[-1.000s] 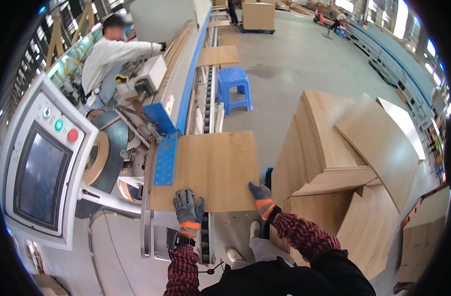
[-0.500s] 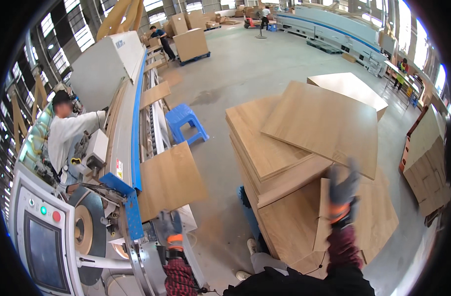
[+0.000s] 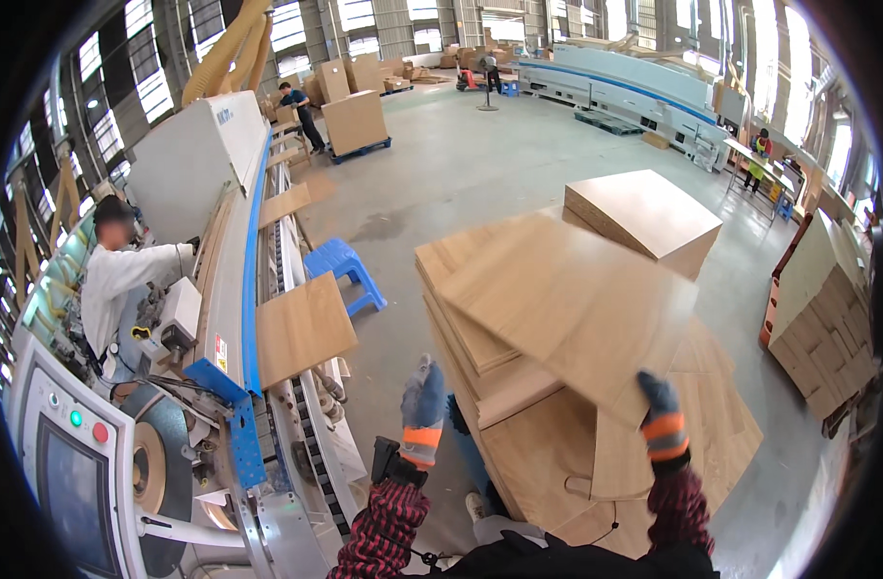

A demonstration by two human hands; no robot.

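My right hand (image 3: 662,403), in a grey-blue glove with an orange band, grips the near right corner of a light wood-grain panel (image 3: 567,299). That panel lies slanted above a stack of similar boards (image 3: 461,318), and its edge is blurred by motion. My left hand (image 3: 423,398), gloved the same way, is raised between the stack and the machine, fingers stretched out and holding nothing. Another wood panel (image 3: 302,328) rests on the machine's roller conveyor, sticking out from under the blue-edged beam (image 3: 258,251).
A blue plastic stool (image 3: 340,265) stands between conveyor and stack. A control panel with a screen (image 3: 70,482) is at the near left. A co-worker (image 3: 123,270) reaches toward the machine's far side. More board stacks (image 3: 644,207) stand behind, with another (image 3: 823,309) at the right.
My right hand has taken hold of the top panel, which has shifted left and nearer. My left hand has moved right, away from the conveyor. The conveyor panel has moved farther along.
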